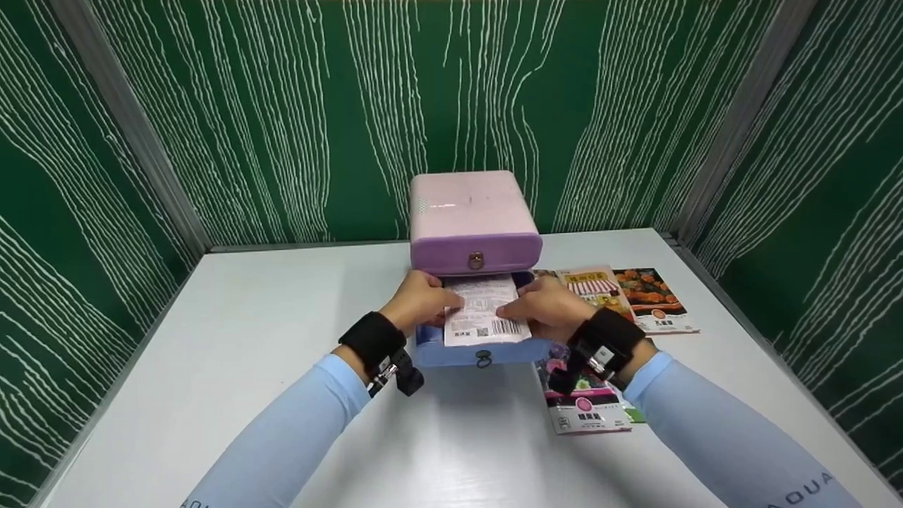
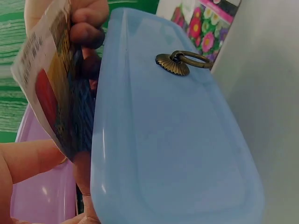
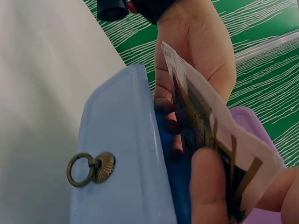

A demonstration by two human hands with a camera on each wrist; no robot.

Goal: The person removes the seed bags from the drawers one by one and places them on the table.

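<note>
A printed seed packet (image 1: pixel 485 328) is held tilted over the open blue drawer (image 1: pixel 451 355), its pale text side with a barcode facing up. My left hand (image 1: pixel 420 302) pinches its left edge, thumb on top. On the opposite edge my right hand (image 1: pixel 554 308) pinches it the same way. The wrist views show the packet's picture side (image 3: pixel 196 114) turned down toward the drawer, with fingers under it. A brass ring pull (image 2: pixel 180 63) hangs on the drawer front. Most of the drawer's inside is hidden by the packet and hands.
Above the blue drawer sits the pink cabinet top with a closed purple drawer (image 1: pixel 444 254). Several picture packets lie to the right, among them an orange-flower one (image 1: pixel 649 296) and a pink-flower one (image 1: pixel 589 413) near my right wrist. Green walls stand around the white table (image 1: pixel 282 303).
</note>
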